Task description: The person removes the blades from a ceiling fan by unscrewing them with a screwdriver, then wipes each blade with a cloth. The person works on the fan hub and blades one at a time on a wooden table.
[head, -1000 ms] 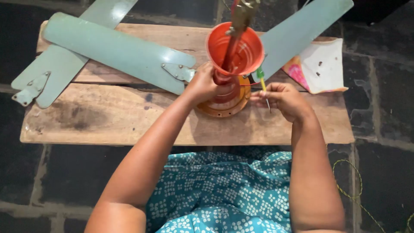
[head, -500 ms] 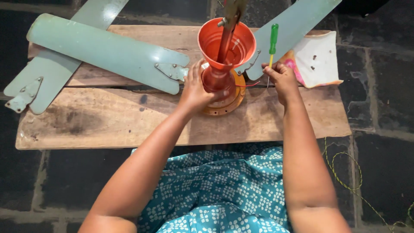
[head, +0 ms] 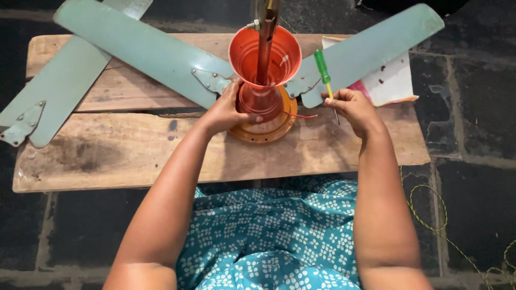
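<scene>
Pale green metal filled the far left of the view: a loose fan blade (head: 40, 104) lay slantwise, half on the wooden bench (head: 134, 156) and half over its edge, with a grey bracket at its near end. Just beside it a second green blade (head: 137, 51) ran diagonally across the bench top, its bracket end reaching towards the middle. The bench itself was made of rough, stained planks and stood on a dark stone floor (head: 473, 204).

Further right, the left hand (head: 226, 110) was curled round the lower neck of the orange fan motor housing (head: 262, 99), fingers wrapped against its side and thumb lying along the base. The housing stood upright near the bench's middle, on a wider orange flange that rested flat on the wood. An orange cup-shaped canopy (head: 265, 53) opened upwards above it, around a rod that rose out of view. A thin red wire (head: 301, 115) stuck out from the base to the right.

Right of the housing, the right hand (head: 352, 107) was closed on a green-handled screwdriver (head: 325, 78), which pointed handle-up with its shaft passing down through the fingers, clear of the housing. A third green blade (head: 376, 45) stretched up and away to the right, lying over a sheet of white paper (head: 395, 83). On the floor at the far right lay a loop of yellow-green cord (head: 430, 215).
</scene>
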